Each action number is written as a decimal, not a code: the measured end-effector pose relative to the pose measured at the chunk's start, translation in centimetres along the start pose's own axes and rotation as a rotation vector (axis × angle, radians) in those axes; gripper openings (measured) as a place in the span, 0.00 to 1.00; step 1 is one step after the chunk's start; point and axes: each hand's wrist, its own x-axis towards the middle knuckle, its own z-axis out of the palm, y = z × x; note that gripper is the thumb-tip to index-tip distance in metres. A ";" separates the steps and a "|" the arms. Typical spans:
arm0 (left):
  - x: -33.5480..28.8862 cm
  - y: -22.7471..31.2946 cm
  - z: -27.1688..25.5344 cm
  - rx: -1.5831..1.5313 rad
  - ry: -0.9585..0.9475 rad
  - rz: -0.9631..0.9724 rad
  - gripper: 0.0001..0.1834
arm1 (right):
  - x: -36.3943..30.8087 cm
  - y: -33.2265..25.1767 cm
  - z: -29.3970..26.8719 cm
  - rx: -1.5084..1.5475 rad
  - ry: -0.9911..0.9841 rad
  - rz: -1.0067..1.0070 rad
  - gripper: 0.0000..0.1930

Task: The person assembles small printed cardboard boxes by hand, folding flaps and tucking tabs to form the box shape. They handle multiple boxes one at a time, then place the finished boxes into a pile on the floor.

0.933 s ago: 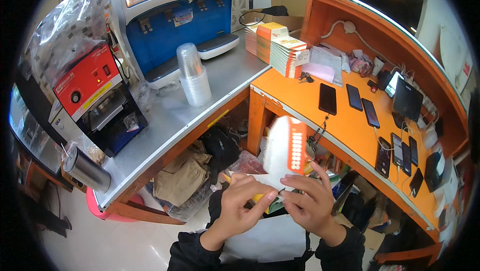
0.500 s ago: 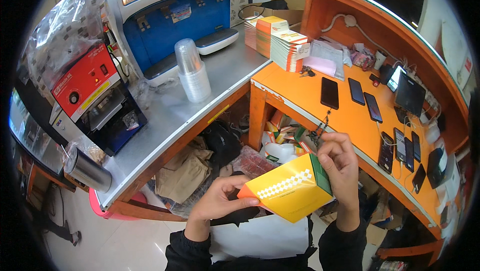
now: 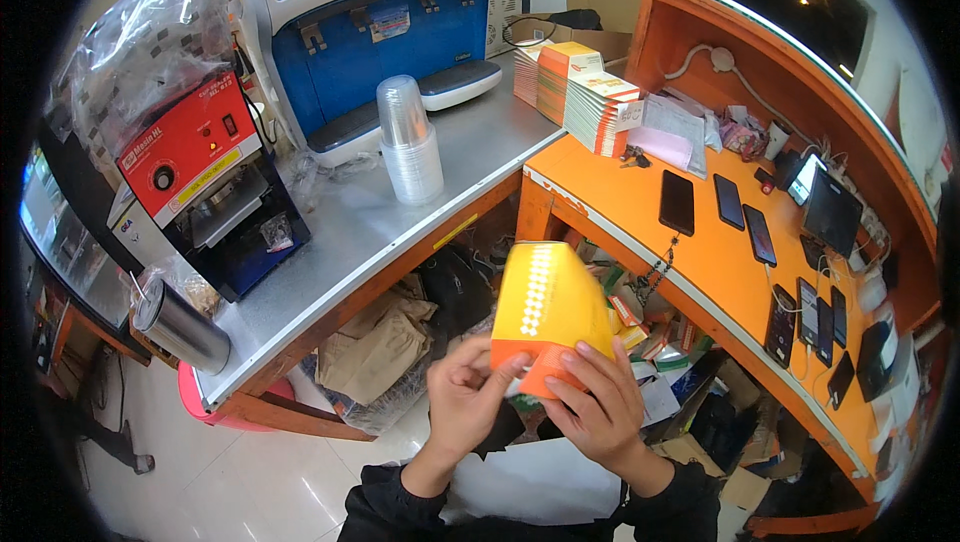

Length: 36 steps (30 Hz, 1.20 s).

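Observation:
Between my two hands is a folded cardboard food box [image 3: 565, 297], yellow with a band of white diamonds and an orange end turned toward me. My left hand [image 3: 465, 392] pinches the orange end at its left, thumb on the flap. The fingers of my right hand [image 3: 605, 397] press on the right part of that same end. The box hangs in the air in front of the gap between the metal counter and the orange desk. Its far side is hidden from me.
On the metal counter [image 3: 340, 242] stand clear plastic cups [image 3: 410, 147], a red cup sealer [image 3: 195, 147] and a steel tumbler [image 3: 180, 327]. Stacks of flat cartons [image 3: 598, 107] and several phones [image 3: 677, 202] lie on the orange desk [image 3: 620, 177]. Folded boxes and bags fill the space below.
The box has been turned so its orange end faces me. My right hand has come from the green far end to the orange end, beside my left hand.

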 end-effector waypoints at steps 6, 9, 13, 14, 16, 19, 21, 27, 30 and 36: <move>0.0 -0.4 -0.4 0.685 0.050 0.428 0.09 | 1.6 0.7 -1.2 0.415 0.037 0.282 0.11; -0.4 -0.8 0.8 0.755 -0.040 0.556 0.11 | 2.3 0.8 -0.8 0.462 0.067 0.323 0.11; -0.8 -0.7 0.9 0.674 -0.135 0.400 0.10 | 2.2 0.9 -0.4 0.457 0.075 0.347 0.08; -0.8 -0.7 0.7 0.610 -0.142 0.361 0.10 | 2.1 0.8 -0.3 0.454 0.075 0.348 0.08; -0.7 -0.8 0.3 0.478 -0.142 0.270 0.10 | 1.9 0.9 -0.3 0.443 0.078 0.336 0.07; -0.5 -1.1 0.0 0.181 -0.136 0.122 0.10 | 1.7 0.6 0.0 0.387 0.037 0.314 0.09; -0.6 -1.3 0.2 0.035 -0.059 0.047 0.10 | 1.5 -0.2 0.5 0.178 0.055 0.218 0.12; -0.5 -1.4 -0.1 0.245 0.046 0.140 0.08 | -0.2 -2.8 0.8 -0.126 -0.188 0.118 0.21; -1.0 -1.3 -0.7 0.659 -0.175 0.344 0.09 | -1.0 -1.1 -0.6 -0.125 -0.045 0.101 0.21; -3.5 -4.0 -0.6 0.805 -0.388 0.359 0.16 | -3.2 4.8 -1.2 0.043 -0.572 0.105 0.19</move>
